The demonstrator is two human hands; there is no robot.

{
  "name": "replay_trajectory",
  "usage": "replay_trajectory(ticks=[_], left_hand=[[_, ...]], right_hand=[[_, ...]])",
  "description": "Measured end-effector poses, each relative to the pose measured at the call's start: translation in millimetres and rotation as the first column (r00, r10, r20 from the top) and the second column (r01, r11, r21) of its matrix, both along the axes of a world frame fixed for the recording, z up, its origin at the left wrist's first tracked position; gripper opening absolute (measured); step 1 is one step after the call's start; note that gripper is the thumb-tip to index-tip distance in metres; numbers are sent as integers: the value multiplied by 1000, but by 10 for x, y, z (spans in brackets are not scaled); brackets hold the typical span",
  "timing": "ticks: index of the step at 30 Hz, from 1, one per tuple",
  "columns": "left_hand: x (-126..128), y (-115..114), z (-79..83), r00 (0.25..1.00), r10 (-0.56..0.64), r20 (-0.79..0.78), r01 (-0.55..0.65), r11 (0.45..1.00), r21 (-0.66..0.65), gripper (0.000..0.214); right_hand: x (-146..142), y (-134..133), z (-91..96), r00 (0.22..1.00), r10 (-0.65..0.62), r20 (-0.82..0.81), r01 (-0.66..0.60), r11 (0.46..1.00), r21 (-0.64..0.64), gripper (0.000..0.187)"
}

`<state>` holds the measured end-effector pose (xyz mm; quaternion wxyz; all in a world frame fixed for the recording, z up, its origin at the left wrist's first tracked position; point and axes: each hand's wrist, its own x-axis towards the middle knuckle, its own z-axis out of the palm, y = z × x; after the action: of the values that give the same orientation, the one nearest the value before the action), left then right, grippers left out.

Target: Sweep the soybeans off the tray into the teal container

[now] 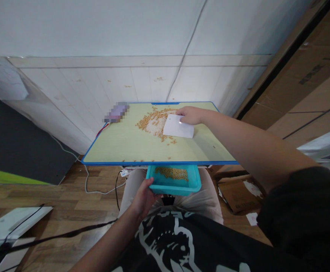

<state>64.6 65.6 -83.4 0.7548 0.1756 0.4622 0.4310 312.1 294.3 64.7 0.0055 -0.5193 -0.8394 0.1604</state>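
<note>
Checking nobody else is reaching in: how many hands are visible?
2. The right hand holds a white card at the right of the bean pile; the left hand grips the tub at its left side, below the near edge of the table. No others show.

Soft, cool, rather dim light falls over the scene, palest on the wall (110,30) and the white card (178,128), with a faint shadow below the right forearm (230,130) on the tabletop (110,145). The black sleeve (292,211) sinks into near darkness. Wide-angle stretching slants the outer edges, fine detail is soft, and coarse pixelation masks an object (117,112) at left.
</note>
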Motion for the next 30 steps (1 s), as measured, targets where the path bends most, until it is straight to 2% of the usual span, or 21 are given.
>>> replay_trajectory(ticks=[6,9,20,30], left_hand=[[-15,23,-206,999,45,-3,-45,999,3,54],[-24,23,-254,999,48,-2,-48,999,5,56],[-42,4,-17,1000,17,14,-17,1000,-3,49],[-32,-5,70,999,47,17,-46,998,-51,38]], right_hand=[[-147,60,-33,995,72,66,-72,997,-15,42],[-166,50,-39,994,88,63,-85,995,-48,46],[-134,-89,-88,988,134,77,-127,988,-84,39],[-154,-266,-74,982,161,98,-147,980,-135,36]])
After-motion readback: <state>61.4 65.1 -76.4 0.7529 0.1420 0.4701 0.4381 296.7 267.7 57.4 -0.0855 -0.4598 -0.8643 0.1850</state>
